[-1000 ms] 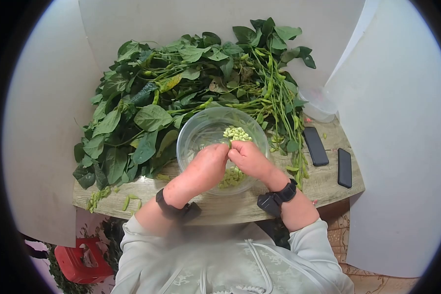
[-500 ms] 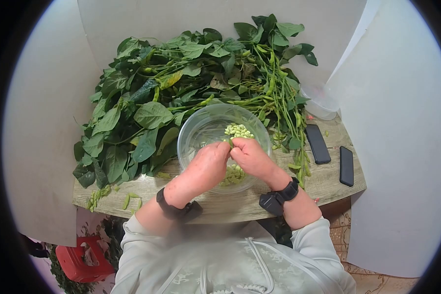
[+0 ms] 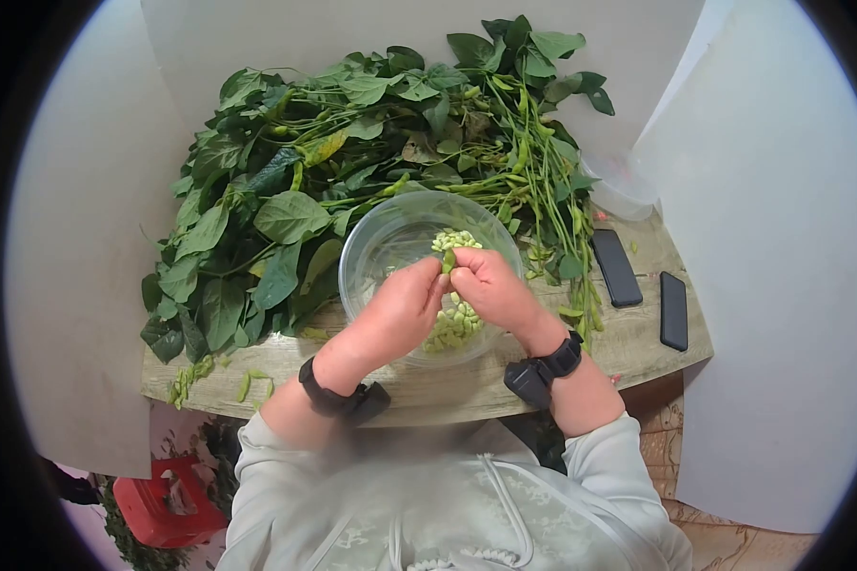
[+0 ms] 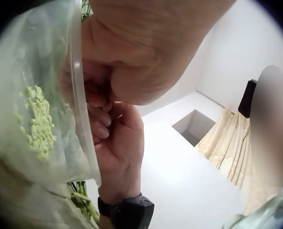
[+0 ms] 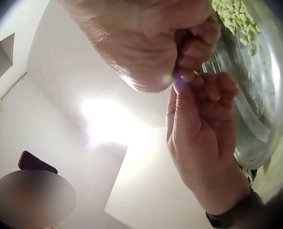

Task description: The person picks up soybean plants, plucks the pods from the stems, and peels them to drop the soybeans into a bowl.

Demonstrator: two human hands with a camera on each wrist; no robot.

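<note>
In the head view, a green soybean pod (image 3: 448, 260) stands up between the fingertips of both hands. My left hand (image 3: 403, 297) pinches it from the left, and my right hand (image 3: 493, 288) pinches it from the right with curled fingers. Both hands are over a clear plastic bowl (image 3: 354, 249). Pale green shelled beans (image 3: 455, 329) lie in the bowl, in one cluster below the hands and another beyond them. The left wrist view shows shelled beans (image 4: 39, 125) through the bowl's wall; the fingers there hide the pod.
A big heap of leafy soybean plants (image 3: 295, 217) covers the table behind and left of the bowl. Two black phones (image 3: 617, 267) and a clear tub (image 3: 622, 188) are at the right. Loose pods (image 3: 245, 385) lie at the front left. A red stool (image 3: 167, 509) stands on the floor.
Both hands have moved slightly away from the body, and more of the pod now shows above the fingertips. More beans beneath the hands are visible. The head view has shifted a little.
</note>
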